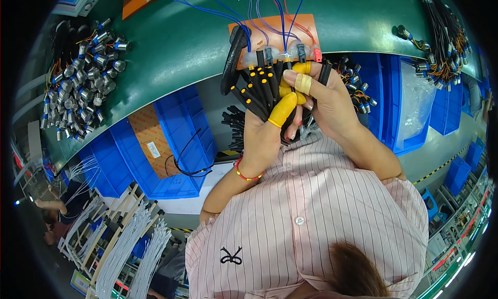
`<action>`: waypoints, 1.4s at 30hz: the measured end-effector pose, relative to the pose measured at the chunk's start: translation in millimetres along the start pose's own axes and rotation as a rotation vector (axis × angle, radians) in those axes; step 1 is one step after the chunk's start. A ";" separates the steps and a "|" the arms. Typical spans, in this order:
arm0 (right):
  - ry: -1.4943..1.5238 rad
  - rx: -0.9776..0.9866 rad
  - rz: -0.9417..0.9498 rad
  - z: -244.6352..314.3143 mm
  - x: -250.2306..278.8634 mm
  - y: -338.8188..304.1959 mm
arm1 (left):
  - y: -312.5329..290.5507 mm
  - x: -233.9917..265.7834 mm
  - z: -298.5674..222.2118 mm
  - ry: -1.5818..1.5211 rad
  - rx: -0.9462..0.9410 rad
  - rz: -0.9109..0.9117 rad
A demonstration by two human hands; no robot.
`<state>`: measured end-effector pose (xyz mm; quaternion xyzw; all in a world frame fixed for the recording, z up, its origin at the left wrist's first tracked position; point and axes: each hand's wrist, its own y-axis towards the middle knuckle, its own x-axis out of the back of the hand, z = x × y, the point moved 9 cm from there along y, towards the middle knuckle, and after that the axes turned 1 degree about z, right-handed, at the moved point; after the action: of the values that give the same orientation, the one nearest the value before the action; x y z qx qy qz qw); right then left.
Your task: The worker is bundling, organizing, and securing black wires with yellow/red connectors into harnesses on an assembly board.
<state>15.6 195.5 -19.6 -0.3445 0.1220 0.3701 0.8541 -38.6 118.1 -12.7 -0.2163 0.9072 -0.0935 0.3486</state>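
Head view: two hands, one bundle of black cables, one orange board

Nearest the camera, one striped shirt (337, 205) fills the lower part, with one tuft of hair (358, 270) over it. Two bare forearms rise from it; one red bracelet (248, 175) circles the left wrist. The left hand (260, 143) is closed around the bundle of black cables (264, 94), just below the board's edge; roughly a dozen yellow-orange tips show, though overlap prevents an exact count. The right hand (336, 106) has thumb and forefinger brought together, pinching one black cable (289, 66) beneath a white connector. Three yellow finger covers (282, 112) are visible, one of them on the left thumb; one pale wrapping (303, 83) encircles the right thumb.

Just beyond lies the orange board (306, 26), bearing four connectors: two grey, one white (287, 55), one red (317, 54). Blue, purple and red wires run away from it. One black object (235, 60) stands along its left edge.

Farther out, the green bench (171, 50) carries one heap of silver metal parts (83, 86) at left, too many to count, and one sheaf of similar wired parts (441, 68) at right. Blue crates (187, 125) stand below it on both sides. White cables (124, 247) hang at lower left; beyond them, one other person's arm (51, 204) is visible.
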 end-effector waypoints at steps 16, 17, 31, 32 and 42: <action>-0.226 0.071 0.079 8.5 -17.4 -23.6 | -23.0 6.7 8.7 0.074 0.117 -0.070; -0.178 0.108 0.079 9.4 -17.6 -31.8 | -29.2 4.9 11.3 0.013 0.099 -0.053; -0.086 -0.055 0.039 -3.7 -15.1 -17.8 | -17.8 12.5 11.4 0.083 -0.003 0.000; -0.057 -0.055 0.051 -5.2 -12.8 -15.2 | -17.6 14.2 13.1 0.079 -0.009 -0.001; 0.086 -0.053 0.056 -6.6 -5.7 -5.3 | -10.0 19.3 9.5 -0.040 -0.072 -0.126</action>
<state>15.7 185.3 -19.1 -0.3792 0.1586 0.3817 0.8279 -41.8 100.2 -28.0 -0.2873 0.8873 -0.0782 0.3522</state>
